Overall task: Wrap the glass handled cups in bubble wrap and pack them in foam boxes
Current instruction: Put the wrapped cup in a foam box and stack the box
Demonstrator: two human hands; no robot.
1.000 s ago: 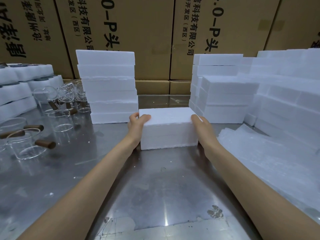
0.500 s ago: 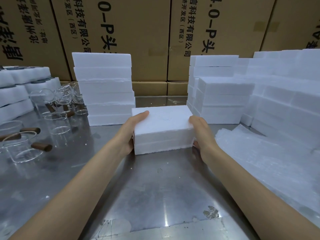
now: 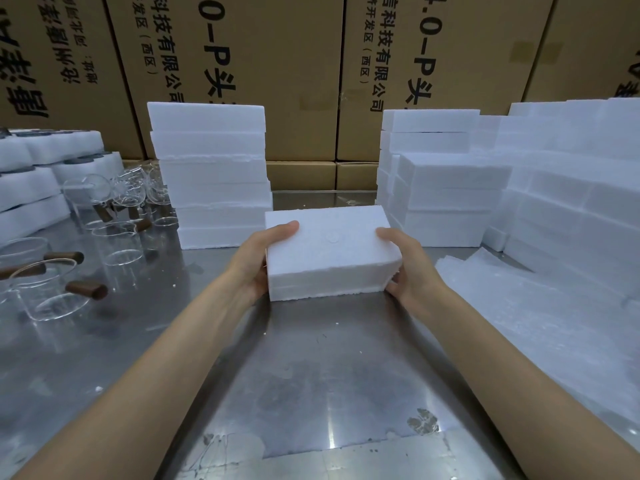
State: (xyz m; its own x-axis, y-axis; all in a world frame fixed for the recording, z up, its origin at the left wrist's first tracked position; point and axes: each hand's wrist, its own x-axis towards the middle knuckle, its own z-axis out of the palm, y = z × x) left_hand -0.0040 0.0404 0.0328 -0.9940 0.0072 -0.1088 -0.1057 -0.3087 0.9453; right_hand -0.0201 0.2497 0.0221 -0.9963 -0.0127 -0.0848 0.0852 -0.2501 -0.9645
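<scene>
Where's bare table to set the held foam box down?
Widest bare steel lies between the forearms, below the foam box held by left hand and right hand. Crowded: glass cups left, foam stack behind, bubble wrap right.

The closed white rectangular foam box [image 3: 329, 252] has come nearer to the person and is tilted more. The left hand [image 3: 258, 261] thumb now lies on its top; the right hand [image 3: 407, 268] fingers reach under it.

Foam box [image 3: 329, 252] between 2 hands
</scene>
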